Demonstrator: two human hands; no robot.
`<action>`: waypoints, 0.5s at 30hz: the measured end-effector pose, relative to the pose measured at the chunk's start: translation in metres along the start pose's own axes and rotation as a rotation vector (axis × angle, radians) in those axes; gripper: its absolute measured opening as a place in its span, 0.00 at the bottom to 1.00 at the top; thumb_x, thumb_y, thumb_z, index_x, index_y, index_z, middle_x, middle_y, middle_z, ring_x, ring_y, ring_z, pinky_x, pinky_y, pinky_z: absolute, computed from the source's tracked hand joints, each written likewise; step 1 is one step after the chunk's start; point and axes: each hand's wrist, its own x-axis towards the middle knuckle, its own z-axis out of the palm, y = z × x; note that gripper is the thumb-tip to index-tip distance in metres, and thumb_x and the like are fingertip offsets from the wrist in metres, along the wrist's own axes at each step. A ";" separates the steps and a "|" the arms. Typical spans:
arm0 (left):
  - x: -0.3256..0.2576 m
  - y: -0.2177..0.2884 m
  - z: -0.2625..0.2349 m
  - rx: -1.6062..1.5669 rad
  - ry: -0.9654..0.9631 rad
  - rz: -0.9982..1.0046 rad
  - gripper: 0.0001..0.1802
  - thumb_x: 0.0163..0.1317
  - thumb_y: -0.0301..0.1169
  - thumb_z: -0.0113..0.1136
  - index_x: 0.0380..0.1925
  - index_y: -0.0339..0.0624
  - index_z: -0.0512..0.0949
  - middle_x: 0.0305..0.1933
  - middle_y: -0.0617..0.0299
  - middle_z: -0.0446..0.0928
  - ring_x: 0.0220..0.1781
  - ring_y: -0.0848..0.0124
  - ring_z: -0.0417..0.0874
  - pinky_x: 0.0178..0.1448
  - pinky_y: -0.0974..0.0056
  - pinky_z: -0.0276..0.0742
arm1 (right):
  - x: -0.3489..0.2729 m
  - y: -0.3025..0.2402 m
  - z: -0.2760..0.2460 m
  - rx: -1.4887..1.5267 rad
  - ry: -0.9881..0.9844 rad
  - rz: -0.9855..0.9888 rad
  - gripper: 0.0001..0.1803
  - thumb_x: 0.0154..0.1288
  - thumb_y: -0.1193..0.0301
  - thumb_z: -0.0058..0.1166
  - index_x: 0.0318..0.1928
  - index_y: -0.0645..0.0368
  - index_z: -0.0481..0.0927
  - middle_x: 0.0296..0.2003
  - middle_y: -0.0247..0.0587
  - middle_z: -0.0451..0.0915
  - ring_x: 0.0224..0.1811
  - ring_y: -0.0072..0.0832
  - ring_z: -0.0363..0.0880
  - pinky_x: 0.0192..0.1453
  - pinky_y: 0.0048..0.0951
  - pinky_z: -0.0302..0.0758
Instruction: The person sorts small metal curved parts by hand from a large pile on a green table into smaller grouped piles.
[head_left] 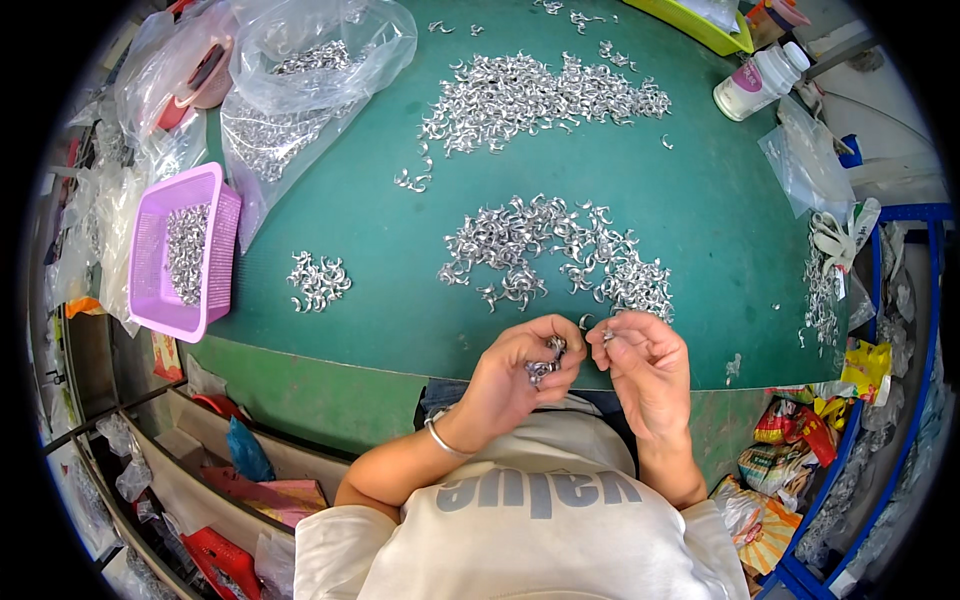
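Above the near edge of the green table (380,270), my left hand (520,368) curls around several small silver crescent-shaped metal pieces (543,371). Just to its right, my right hand (645,365) pinches a single small silver piece (608,336) between thumb and fingertips. Right in front of both hands lies a loose pile of the same curved pieces (535,240), and one stray piece (585,321) rests between my hands. A larger pile (540,95) is spread farther back, and a small heap (320,282) sits to the left.
A purple basket (218,250) holding metal pieces stands at the table's left edge, beside a clear plastic bag (300,130) of more pieces. At the back right are a white bottle (755,85) and a yellow-green tray (700,30). Colourful packets (790,440) lie at the right.
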 end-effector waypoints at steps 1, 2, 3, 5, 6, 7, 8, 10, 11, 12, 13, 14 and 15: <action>-0.001 -0.001 0.002 0.086 0.030 0.068 0.08 0.57 0.27 0.44 0.34 0.36 0.70 0.25 0.66 0.64 0.21 0.81 0.57 0.22 0.77 0.51 | -0.001 -0.001 0.001 -0.033 0.007 -0.003 0.10 0.59 0.83 0.51 0.42 0.67 0.75 0.37 0.47 0.80 0.37 0.25 0.77 0.41 0.23 0.72; -0.002 -0.002 0.003 0.131 0.063 0.104 0.07 0.58 0.27 0.45 0.35 0.36 0.71 0.26 0.66 0.66 0.21 0.82 0.58 0.22 0.77 0.51 | -0.002 -0.001 0.001 -0.065 0.013 -0.006 0.10 0.58 0.84 0.52 0.42 0.67 0.75 0.36 0.46 0.80 0.38 0.26 0.78 0.41 0.23 0.73; -0.003 -0.003 0.004 0.175 0.096 0.140 0.07 0.59 0.26 0.47 0.36 0.36 0.71 0.26 0.67 0.67 0.21 0.83 0.58 0.22 0.77 0.51 | -0.002 -0.001 0.002 -0.072 0.015 -0.011 0.11 0.57 0.85 0.53 0.42 0.67 0.75 0.36 0.46 0.80 0.38 0.26 0.78 0.42 0.24 0.74; -0.005 -0.005 0.007 0.284 0.151 0.213 0.06 0.61 0.26 0.51 0.37 0.36 0.73 0.26 0.68 0.68 0.20 0.85 0.59 0.22 0.78 0.52 | -0.002 -0.001 0.002 -0.087 0.020 -0.021 0.12 0.55 0.86 0.54 0.41 0.67 0.75 0.35 0.45 0.80 0.39 0.27 0.79 0.43 0.25 0.75; -0.006 -0.005 0.010 0.349 0.173 0.249 0.06 0.61 0.26 0.53 0.37 0.36 0.73 0.25 0.70 0.69 0.20 0.86 0.59 0.21 0.78 0.52 | -0.002 0.000 0.003 -0.087 0.024 -0.031 0.12 0.55 0.86 0.54 0.41 0.66 0.75 0.35 0.45 0.80 0.39 0.27 0.79 0.44 0.25 0.75; -0.006 -0.006 0.011 0.414 0.196 0.286 0.06 0.60 0.26 0.55 0.37 0.36 0.74 0.25 0.71 0.69 0.20 0.87 0.59 0.21 0.79 0.52 | -0.002 0.001 0.003 -0.087 0.028 -0.040 0.12 0.55 0.86 0.54 0.41 0.66 0.75 0.35 0.44 0.80 0.39 0.27 0.79 0.44 0.25 0.76; -0.007 -0.006 0.011 0.443 0.202 0.263 0.07 0.60 0.26 0.56 0.37 0.36 0.75 0.24 0.72 0.69 0.19 0.87 0.59 0.21 0.79 0.52 | -0.003 0.002 0.002 -0.087 0.031 -0.050 0.12 0.54 0.87 0.54 0.41 0.66 0.75 0.35 0.44 0.80 0.40 0.27 0.79 0.45 0.26 0.76; -0.008 -0.007 0.011 0.503 0.215 0.217 0.08 0.59 0.26 0.58 0.37 0.36 0.76 0.23 0.74 0.69 0.19 0.89 0.59 0.20 0.79 0.51 | -0.003 0.004 0.001 -0.039 0.015 -0.049 0.12 0.55 0.86 0.54 0.41 0.66 0.75 0.35 0.43 0.80 0.40 0.26 0.79 0.45 0.26 0.75; -0.009 -0.007 0.012 0.494 0.218 0.196 0.08 0.59 0.27 0.59 0.37 0.36 0.77 0.22 0.74 0.69 0.19 0.89 0.59 0.20 0.79 0.51 | -0.003 0.004 0.001 -0.015 0.009 -0.048 0.11 0.55 0.86 0.54 0.41 0.66 0.75 0.36 0.43 0.80 0.40 0.26 0.79 0.45 0.26 0.75; -0.010 -0.006 0.015 0.485 0.221 0.174 0.08 0.59 0.27 0.59 0.37 0.36 0.78 0.22 0.74 0.68 0.19 0.89 0.59 0.20 0.79 0.51 | -0.003 0.006 0.001 0.008 0.019 -0.031 0.11 0.55 0.86 0.54 0.41 0.66 0.75 0.36 0.43 0.80 0.40 0.26 0.79 0.46 0.25 0.75; -0.011 -0.006 0.017 0.476 0.224 0.152 0.08 0.59 0.28 0.59 0.37 0.37 0.78 0.21 0.74 0.68 0.19 0.88 0.59 0.19 0.79 0.51 | -0.004 0.007 0.002 0.032 0.030 -0.013 0.11 0.56 0.85 0.54 0.40 0.66 0.75 0.37 0.42 0.80 0.40 0.25 0.78 0.46 0.25 0.74; -0.011 -0.006 0.016 0.461 0.224 0.148 0.08 0.59 0.28 0.59 0.38 0.37 0.79 0.21 0.74 0.68 0.19 0.88 0.59 0.19 0.79 0.51 | -0.004 0.008 0.003 0.056 0.038 0.006 0.10 0.56 0.85 0.54 0.40 0.65 0.75 0.37 0.42 0.79 0.41 0.25 0.78 0.47 0.25 0.74; -0.011 -0.007 0.014 0.447 0.224 0.143 0.09 0.59 0.28 0.59 0.38 0.37 0.79 0.21 0.74 0.68 0.19 0.88 0.59 0.19 0.79 0.51 | -0.005 0.007 0.003 0.021 0.033 -0.004 0.10 0.56 0.85 0.53 0.40 0.65 0.75 0.37 0.43 0.79 0.42 0.25 0.78 0.48 0.25 0.73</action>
